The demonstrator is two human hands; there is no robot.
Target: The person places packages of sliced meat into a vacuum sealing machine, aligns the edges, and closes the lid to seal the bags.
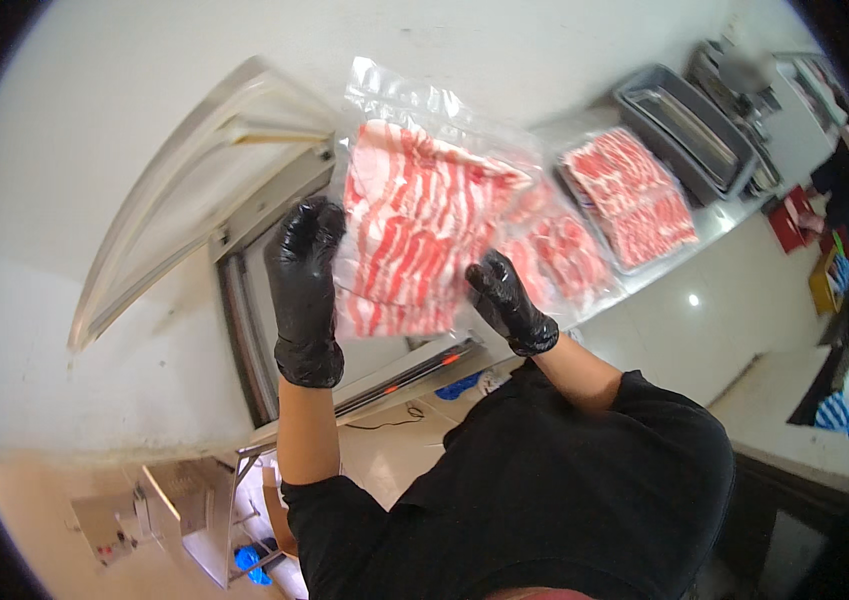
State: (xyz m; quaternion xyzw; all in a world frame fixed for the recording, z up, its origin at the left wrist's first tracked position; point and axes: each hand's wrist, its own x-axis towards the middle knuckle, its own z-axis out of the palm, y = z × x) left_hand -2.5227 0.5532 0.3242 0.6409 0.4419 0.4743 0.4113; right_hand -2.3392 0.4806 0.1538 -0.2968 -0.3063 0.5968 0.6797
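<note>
In front of me is a clear plastic bag (409,232) of thinly sliced, marbled raw meat. My left hand (308,270), in a black disposable glove, grips the bag's left edge with curled fingers. The fingers of my right hand (510,300), gloved alike, are closed at its lower right edge. Below and behind the bag, a chamber vacuum sealer (244,337) has its clear lid (161,210) raised to the left; the bag hides part of the chamber. Another clear bag (570,255) with meat slices lies on the steel table (642,277), just right of the held bag.
Further right on the table is a stack of meat slices (630,195) on a tray. A grey plastic tub (687,127) stands beyond it, beside metalware. A yellow basket (826,285) and a red container (792,217) are at far right. A dark cord (387,425) lies on the floor.
</note>
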